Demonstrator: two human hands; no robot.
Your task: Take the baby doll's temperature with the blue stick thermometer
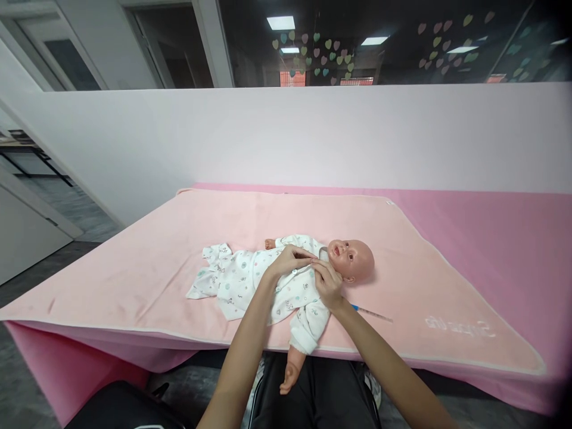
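A baby doll (353, 259) lies on its back, its head to the right. It wears a white printed baby romper (241, 274) with small snaps down the front. My left hand (290, 260) rests on the chest, its fingers closed on the romper's neck opening. Right beside it, my right hand (328, 283) pinches the collar edge just below the doll's chin. The fingertips of both hands meet there and hide the spot they grip. One doll arm (292, 368) hangs over the table's front edge, and the romper's legs lie flat to the left.
A pale pink blanket (147, 256) covers much of the table, over a darker pink cloth (513, 250). Near my right forearm lies a thin stick with a blue end (373, 313). A white wall (313, 137) stands behind, and a black bag-like object (120, 408) is at lower left.
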